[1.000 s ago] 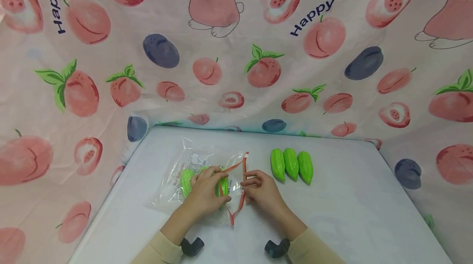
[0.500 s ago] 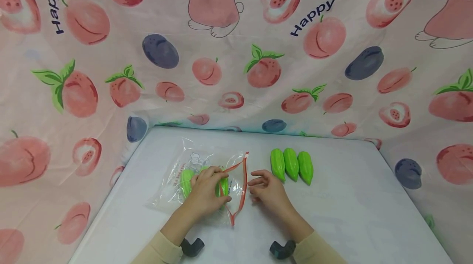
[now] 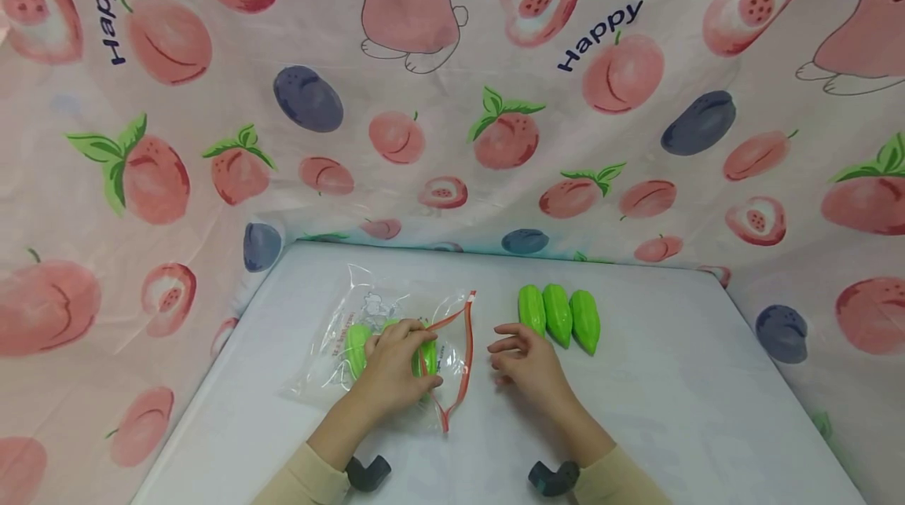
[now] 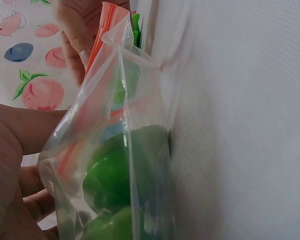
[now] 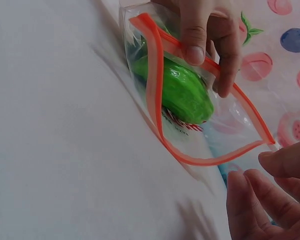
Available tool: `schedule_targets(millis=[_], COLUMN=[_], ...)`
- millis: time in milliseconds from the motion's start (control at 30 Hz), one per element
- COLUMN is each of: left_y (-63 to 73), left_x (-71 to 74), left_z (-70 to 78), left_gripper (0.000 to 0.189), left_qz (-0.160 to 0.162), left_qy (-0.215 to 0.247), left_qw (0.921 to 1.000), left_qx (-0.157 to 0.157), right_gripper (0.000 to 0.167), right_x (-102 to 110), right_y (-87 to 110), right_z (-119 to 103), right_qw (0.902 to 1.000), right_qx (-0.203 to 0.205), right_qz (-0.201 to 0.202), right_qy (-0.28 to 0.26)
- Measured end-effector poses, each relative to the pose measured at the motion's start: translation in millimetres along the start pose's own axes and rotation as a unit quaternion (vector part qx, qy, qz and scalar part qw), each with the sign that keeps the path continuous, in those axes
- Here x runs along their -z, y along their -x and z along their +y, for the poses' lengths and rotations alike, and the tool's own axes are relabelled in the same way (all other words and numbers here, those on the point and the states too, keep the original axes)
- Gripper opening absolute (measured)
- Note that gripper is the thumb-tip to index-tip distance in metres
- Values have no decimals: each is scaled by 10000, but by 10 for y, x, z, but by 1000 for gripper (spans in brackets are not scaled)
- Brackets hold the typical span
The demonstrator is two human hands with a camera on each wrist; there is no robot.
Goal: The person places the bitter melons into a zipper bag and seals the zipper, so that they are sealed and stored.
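A clear zip bag [image 3: 321, 375] with an orange zip strip [image 3: 467, 348] lies on the white table, its mouth gaping toward the right. Inside it are several glossy green star fruits [image 5: 187, 95]. My left hand [image 3: 396, 364] rests over the bag and pinches the upper side of its mouth between thumb and fingers, as the right wrist view shows. Just right of the mouth, my right hand [image 3: 532, 367] hovers with bent, relaxed fingers and holds nothing. Behind it, three more star fruits [image 3: 558, 316] lie side by side, the leftmost partly covered by the hand.
Dark wrist-worn pieces, one at the left wrist [image 3: 369, 473] and one at the right wrist [image 3: 554, 479], show near the table's front. A fruit-printed cloth [image 3: 438, 81] hangs behind and beside the white table [image 3: 672, 411].
My right hand has let go of the bag's orange edge and moved right, toward the three loose star fruits. The left hand and the bag have stayed in place.
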State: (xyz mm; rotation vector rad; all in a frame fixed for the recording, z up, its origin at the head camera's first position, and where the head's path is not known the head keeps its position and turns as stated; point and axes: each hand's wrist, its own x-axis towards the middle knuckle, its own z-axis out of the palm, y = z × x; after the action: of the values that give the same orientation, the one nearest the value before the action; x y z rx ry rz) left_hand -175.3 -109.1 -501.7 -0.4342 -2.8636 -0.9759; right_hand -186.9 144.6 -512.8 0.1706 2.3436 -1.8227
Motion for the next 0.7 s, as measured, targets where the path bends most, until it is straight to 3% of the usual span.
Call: schedule_targets(millis=[700], left_y=[10], left_x=[-23], left_z=[-31], left_gripper=[65], left_qz=[-17], left_qy=[97], left_qw=[9999], left_qx=[37], right_gripper=[47], right_x=[243], right_y=[75], right_z=[17], right_qw=[9985], right_qx=[86], right_qz=[395], right_qy=[368])
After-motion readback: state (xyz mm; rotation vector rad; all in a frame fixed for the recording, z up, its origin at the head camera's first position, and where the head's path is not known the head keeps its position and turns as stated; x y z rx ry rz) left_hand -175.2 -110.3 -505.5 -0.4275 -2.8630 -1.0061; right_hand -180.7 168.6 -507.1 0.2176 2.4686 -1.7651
